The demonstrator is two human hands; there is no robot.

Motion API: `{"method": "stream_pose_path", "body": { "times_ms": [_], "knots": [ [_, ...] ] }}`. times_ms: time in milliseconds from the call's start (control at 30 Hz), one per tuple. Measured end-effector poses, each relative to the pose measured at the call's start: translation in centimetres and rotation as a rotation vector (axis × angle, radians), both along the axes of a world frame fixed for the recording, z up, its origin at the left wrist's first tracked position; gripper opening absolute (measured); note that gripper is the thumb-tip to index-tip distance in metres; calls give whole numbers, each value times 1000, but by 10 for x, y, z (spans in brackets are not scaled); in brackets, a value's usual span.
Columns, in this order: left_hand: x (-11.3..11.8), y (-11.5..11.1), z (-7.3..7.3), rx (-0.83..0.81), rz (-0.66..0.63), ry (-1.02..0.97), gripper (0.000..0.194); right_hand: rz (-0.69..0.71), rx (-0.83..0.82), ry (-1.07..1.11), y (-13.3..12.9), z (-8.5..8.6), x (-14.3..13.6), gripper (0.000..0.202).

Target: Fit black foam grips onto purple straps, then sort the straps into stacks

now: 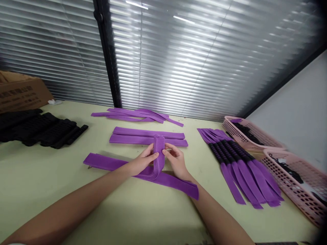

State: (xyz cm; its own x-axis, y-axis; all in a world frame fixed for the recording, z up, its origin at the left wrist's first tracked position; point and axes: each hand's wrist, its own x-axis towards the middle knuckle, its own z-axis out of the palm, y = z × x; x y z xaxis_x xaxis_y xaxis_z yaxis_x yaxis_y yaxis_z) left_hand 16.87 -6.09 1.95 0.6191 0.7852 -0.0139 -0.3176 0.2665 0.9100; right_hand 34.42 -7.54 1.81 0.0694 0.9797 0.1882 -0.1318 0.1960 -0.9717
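Note:
A stack of purple straps (159, 149) bends upward between my two hands, its end standing upright and its layers showing at the edge. My left hand (145, 159) grips the stack from the left, thumb across its face. From the other side my right hand (176, 159) pinches the same stack with thumb and fingers. Another purple strap (178, 184) lies on the table under the bend, running to the right toward my right forearm. Behind my hands rest two flat bundles of purple straps (135, 136).
Loose purple straps (133, 115) lie at the back of the pale table (107, 211). Purple straps with black sleeves (235, 160) lie to the right, beside two pink baskets (288, 173). Black strips (41, 129) and a cardboard box (22, 92) are at left. Blinds (173, 61) stand behind.

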Motion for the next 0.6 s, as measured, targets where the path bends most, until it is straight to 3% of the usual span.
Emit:
{"method": "stream_pose_path", "body": {
  "times_ms": [100, 200, 600],
  "knots": [
    [0, 0, -2, 92, -1, 30, 48, -1, 67, -152, -6, -3, -6, 36],
    [0, 1, -3, 129, 23, 41, 48, -96, 131, -259, -10, -6, -9, 35],
    [0, 0, -2, 99, 35, 51, 50, -234, 216, -270, -13, -5, -13, 25]
  ]
}}
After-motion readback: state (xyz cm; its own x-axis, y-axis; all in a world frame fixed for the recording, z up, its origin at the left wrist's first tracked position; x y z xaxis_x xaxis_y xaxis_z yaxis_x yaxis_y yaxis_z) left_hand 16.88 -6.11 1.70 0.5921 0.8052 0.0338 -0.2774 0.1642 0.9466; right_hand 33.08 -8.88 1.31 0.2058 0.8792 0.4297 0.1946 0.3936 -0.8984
